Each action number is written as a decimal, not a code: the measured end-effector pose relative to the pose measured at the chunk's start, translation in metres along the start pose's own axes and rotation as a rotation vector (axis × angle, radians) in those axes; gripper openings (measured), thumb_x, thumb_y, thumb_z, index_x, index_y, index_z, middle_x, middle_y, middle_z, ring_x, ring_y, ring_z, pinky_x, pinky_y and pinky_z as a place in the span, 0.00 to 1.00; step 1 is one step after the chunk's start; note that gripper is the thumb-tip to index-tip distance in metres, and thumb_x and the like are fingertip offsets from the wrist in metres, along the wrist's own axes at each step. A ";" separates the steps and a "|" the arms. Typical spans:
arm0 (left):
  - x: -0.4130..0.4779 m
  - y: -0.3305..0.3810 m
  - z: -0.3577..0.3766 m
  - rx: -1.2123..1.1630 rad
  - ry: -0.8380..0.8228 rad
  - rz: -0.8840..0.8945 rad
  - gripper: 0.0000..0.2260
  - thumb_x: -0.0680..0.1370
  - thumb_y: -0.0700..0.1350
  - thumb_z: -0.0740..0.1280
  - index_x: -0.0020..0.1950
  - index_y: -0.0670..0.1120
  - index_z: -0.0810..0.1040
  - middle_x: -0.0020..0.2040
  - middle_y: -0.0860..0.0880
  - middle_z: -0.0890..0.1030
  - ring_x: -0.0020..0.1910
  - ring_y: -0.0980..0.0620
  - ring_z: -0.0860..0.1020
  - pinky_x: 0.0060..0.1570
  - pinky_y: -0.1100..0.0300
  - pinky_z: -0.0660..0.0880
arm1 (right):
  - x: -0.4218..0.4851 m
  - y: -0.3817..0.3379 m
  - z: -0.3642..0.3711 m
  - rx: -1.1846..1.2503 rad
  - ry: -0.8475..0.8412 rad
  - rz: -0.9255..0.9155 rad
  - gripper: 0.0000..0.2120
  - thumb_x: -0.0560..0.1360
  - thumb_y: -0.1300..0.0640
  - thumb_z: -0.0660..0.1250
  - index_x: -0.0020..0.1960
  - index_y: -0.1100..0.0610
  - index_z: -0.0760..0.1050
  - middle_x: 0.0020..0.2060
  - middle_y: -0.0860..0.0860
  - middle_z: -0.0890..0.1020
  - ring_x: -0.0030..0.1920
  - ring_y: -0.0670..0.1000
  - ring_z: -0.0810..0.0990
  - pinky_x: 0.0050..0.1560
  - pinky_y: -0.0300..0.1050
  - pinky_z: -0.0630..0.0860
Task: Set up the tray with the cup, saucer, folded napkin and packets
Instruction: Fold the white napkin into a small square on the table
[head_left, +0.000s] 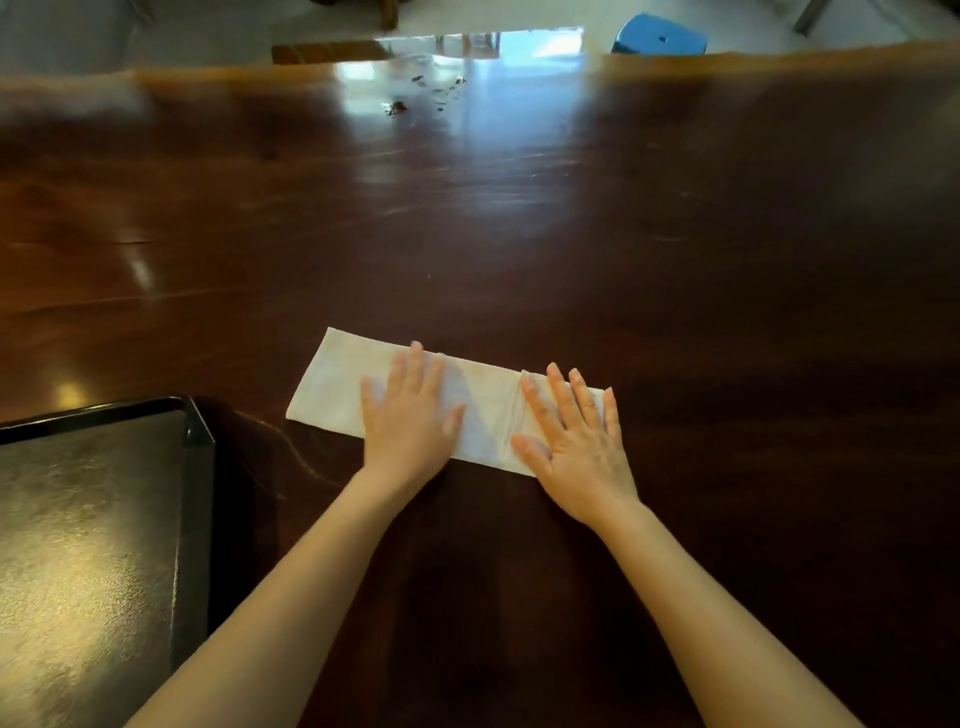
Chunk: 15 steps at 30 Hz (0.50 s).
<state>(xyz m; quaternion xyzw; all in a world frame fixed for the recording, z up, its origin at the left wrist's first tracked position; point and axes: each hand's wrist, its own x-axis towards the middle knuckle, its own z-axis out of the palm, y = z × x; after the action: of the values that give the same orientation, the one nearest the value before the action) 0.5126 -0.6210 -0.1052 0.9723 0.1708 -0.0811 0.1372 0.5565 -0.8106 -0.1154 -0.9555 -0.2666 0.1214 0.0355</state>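
A white napkin (332, 387), folded into a long strip, lies flat on the dark wooden table (519, 234) in front of me. My left hand (410, 415) presses palm-down on its middle, fingers spread. My right hand (576, 441) lies flat on the napkin's right end, just past a vertical crease. Neither hand grips anything. The black tray (195, 467) sits at the lower left, with nothing on the part I see. No cup, saucer or packets are in view.
A blue stool (660, 36) stands beyond the table's far edge at the upper right. Small dark crumbs (400, 106) lie near the far middle of the table. Window light glares off the polished top.
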 end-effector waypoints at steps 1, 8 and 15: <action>0.005 -0.013 -0.006 -0.016 0.045 -0.104 0.28 0.79 0.54 0.55 0.76 0.47 0.50 0.78 0.44 0.51 0.77 0.45 0.48 0.72 0.40 0.48 | 0.000 -0.001 0.000 -0.008 0.000 0.010 0.31 0.72 0.35 0.34 0.73 0.42 0.31 0.76 0.48 0.38 0.75 0.52 0.35 0.72 0.57 0.32; 0.019 -0.055 -0.053 -0.229 -0.012 -0.535 0.33 0.75 0.49 0.65 0.76 0.49 0.52 0.74 0.43 0.59 0.73 0.41 0.57 0.66 0.40 0.60 | 0.000 -0.003 0.001 0.006 0.002 0.027 0.31 0.72 0.35 0.34 0.71 0.41 0.29 0.76 0.47 0.38 0.75 0.51 0.34 0.73 0.57 0.32; 0.029 -0.070 -0.077 -0.446 -0.143 -0.615 0.18 0.73 0.46 0.70 0.59 0.40 0.72 0.52 0.43 0.75 0.48 0.46 0.74 0.39 0.56 0.68 | 0.001 -0.003 0.003 0.007 0.015 0.034 0.31 0.74 0.35 0.37 0.74 0.43 0.34 0.76 0.48 0.40 0.76 0.51 0.36 0.73 0.57 0.33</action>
<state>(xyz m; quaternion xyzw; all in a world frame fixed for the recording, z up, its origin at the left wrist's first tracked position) 0.5234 -0.5264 -0.0551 0.8138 0.4580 -0.1469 0.3262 0.5549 -0.8073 -0.1177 -0.9607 -0.2495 0.1155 0.0388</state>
